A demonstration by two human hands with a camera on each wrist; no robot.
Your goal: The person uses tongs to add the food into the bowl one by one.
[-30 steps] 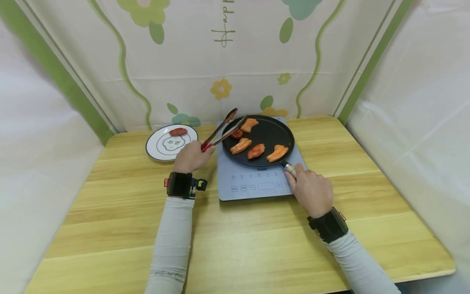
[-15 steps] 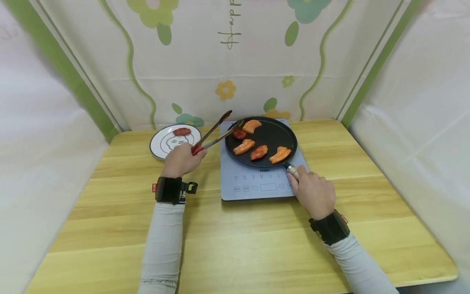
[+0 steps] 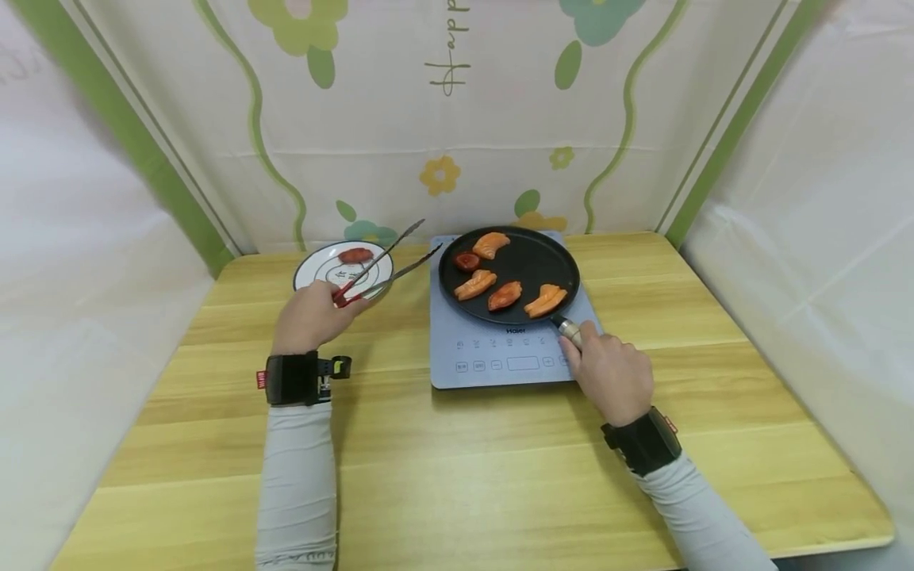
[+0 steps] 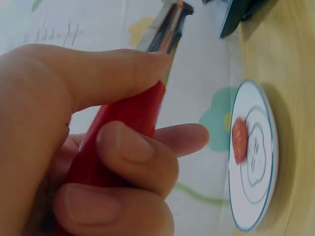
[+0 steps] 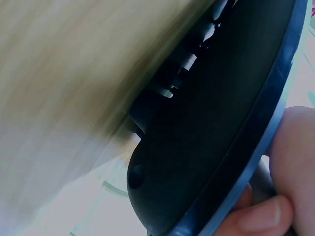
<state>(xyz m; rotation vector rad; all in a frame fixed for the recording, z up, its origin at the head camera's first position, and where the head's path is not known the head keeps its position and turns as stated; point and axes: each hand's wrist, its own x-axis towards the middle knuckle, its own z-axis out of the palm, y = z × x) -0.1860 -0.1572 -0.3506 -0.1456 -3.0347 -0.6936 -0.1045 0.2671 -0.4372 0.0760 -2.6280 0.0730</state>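
My left hand (image 3: 314, 319) grips the red handles (image 4: 133, 115) of a pair of metal tongs near the plate's front edge. The tongs' arms are spread, with no food between them, and point toward the pan. A white blue-rimmed plate (image 3: 309, 270) carries one reddish-brown piece of food (image 3: 355, 255). On the right, my right hand (image 3: 616, 373) grips the handle (image 3: 569, 330) of a black frying pan (image 3: 535, 258). In the pan lie several orange and reddish pieces, among them a glazed piece (image 3: 505, 296), a striped orange piece (image 3: 546, 301) and a round dark-red one (image 3: 467, 262).
Beneath the pan is a pale blue-grey induction cooker (image 3: 457, 337) with touch controls along its front. A wood-grain table (image 3: 443, 484) supports everything. Behind stands a flower-printed cloth (image 3: 378, 119), with white cloth walls at both sides.
My left hand has moved left with the tongs, taking their tips from over the pan's left edge to between plate and pan. My right hand keeps its grip on the handle.
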